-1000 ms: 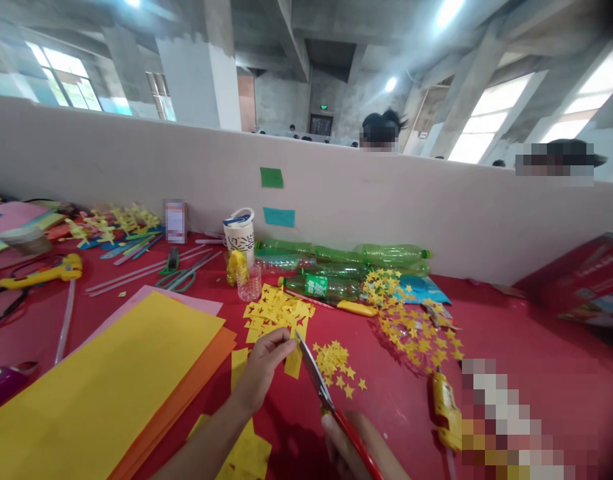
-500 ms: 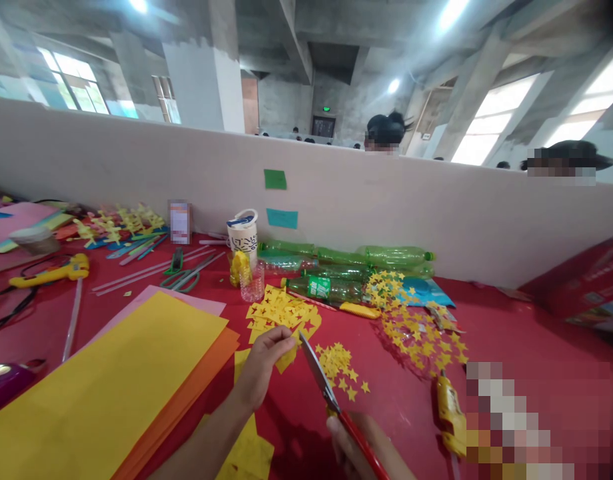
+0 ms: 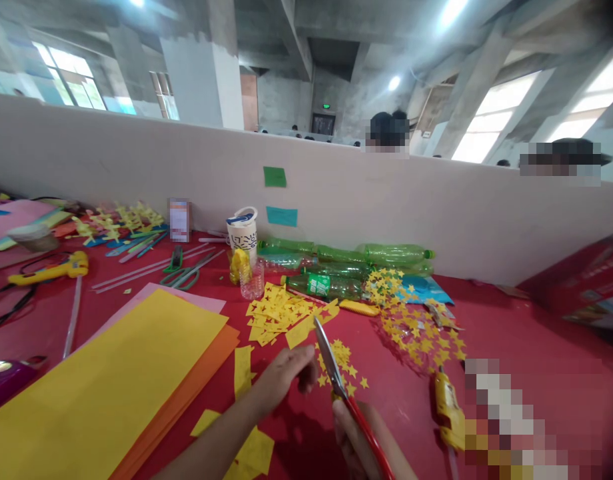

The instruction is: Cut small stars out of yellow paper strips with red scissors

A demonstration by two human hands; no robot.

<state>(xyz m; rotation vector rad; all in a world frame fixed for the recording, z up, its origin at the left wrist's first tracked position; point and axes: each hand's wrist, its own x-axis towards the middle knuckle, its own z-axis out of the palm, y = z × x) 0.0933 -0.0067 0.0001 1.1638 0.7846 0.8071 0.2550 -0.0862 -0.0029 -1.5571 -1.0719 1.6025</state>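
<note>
My right hand (image 3: 359,427) grips a pair of red-handled scissors (image 3: 331,360), the blades close together and pointing up and away. My left hand (image 3: 289,375) is turned downward with its fingers curled, just left of the blades; whatever lies between the fingertips is hidden. Beside it is a small pile of yellow stars (image 3: 340,357), partly covered by the scissors. Beyond the hands lie yellow scraps with star-shaped holes (image 3: 276,310) and a larger yellow strip (image 3: 306,327). More yellow pieces (image 3: 254,453) lie under and near my left forearm.
Yellow sheets (image 3: 111,380) over orange ones cover the left front. Green plastic bottles (image 3: 336,287) lie along the white partition (image 3: 211,173). More stars (image 3: 421,333) spread at right, near a yellow glue gun (image 3: 449,410). Another glue gun (image 3: 51,270) lies left.
My left hand has moved down and right, away from the yellow scraps, and tipped downward. The yellow piece seen at its fingers no longer shows there. The scissors have shifted slightly right.
</note>
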